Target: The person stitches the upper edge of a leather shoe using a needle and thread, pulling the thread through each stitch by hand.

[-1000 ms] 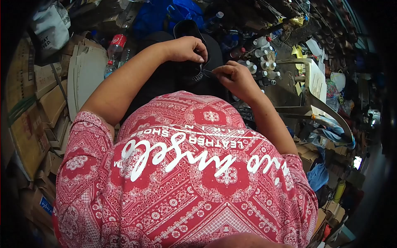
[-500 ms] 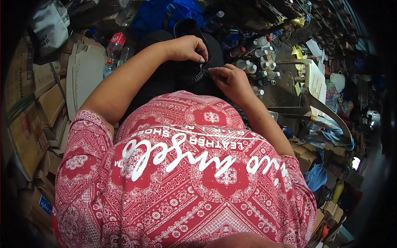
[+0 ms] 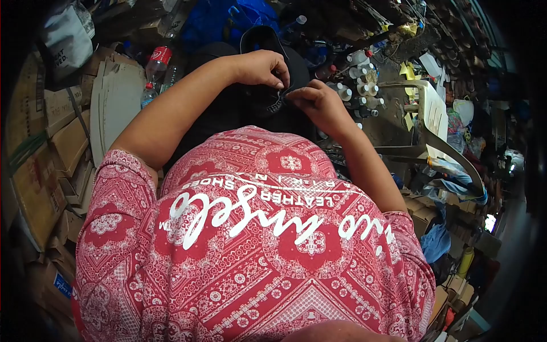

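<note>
A black shoe-like item point(image 3: 263, 102) lies on my dark-clothed lap, its open end pointing away from me and a row of light stitches or lacing showing at its near part. My left hand point(image 3: 265, 69) is over its left side, fingertips pinched together at its edge on something too small to make out. Just to the right, my right hand point(image 3: 320, 104) has thumb and forefinger pressed together close beside the stitched part. What lies between those fingertips is too small to tell. The two hands are nearly touching.
Flattened cardboard point(image 3: 117, 102) and plastic bottles point(image 3: 158, 64) are at the left. Several small white-capped bottles point(image 3: 364, 88) stand right of my hands, before a worn white plastic chair point(image 3: 434, 114). A blue bag point(image 3: 208, 25) lies beyond my lap.
My right hand has moved left and slightly up, closer to the stitched part and my left hand. A thin line seen earlier near its fingertips is less distinct. My left hand has barely moved.
</note>
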